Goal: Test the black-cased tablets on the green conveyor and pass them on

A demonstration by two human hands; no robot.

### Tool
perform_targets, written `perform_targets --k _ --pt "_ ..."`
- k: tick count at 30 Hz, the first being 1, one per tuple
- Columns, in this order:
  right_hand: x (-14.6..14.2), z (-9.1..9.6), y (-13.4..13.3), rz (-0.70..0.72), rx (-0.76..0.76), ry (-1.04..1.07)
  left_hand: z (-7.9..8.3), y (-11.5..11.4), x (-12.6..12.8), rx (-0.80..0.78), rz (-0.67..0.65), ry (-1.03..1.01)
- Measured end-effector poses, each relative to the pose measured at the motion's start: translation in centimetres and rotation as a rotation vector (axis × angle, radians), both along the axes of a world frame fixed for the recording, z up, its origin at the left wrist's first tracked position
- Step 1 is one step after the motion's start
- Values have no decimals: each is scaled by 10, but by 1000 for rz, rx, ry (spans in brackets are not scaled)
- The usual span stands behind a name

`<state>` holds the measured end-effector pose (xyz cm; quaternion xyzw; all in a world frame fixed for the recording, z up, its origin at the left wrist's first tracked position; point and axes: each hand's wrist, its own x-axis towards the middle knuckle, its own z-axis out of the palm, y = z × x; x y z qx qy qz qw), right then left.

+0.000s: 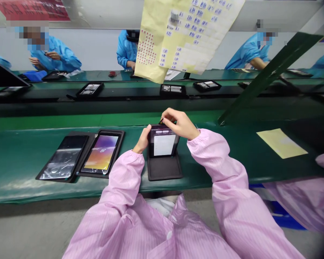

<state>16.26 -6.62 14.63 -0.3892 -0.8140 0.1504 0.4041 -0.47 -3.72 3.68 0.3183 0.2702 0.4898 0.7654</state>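
Observation:
A tablet [164,144] with a lit screen showing a white panel is tilted up on a dark tray [165,169] in front of me. My left hand [142,140] grips its left edge, the thumb at the upper corner. At the tablet's top edge, my right hand [181,124] is closed in a pinch around a small dark piece [161,121], too small to name. The fingers partly cover that piece and the tablet's upper right corner. To the left lie a tablet with a colourful lit screen [101,153] and a dark-screened tablet [64,158], each on a dark tray.
A yellow paper [282,143] lies on the green table [213,162] at right. A slanted green post [261,84] rises beyond my right hand. Written sheets [189,36] hang overhead. Behind, trays with devices [172,89] sit on a line, with several people in blue working there.

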Motion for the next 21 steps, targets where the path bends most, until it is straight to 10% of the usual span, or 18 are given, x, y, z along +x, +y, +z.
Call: perform_targets --k 7,15,21 --pt "23 -38 5 -364 380 202 -40 13 11 -77 1 -90" --pt "21 -166 -61 140 187 -436 -50 24 11 -251 16 -42" --pt "40 -154 -13 -192 206 -61 -45 18 13 -244 -3 -8"
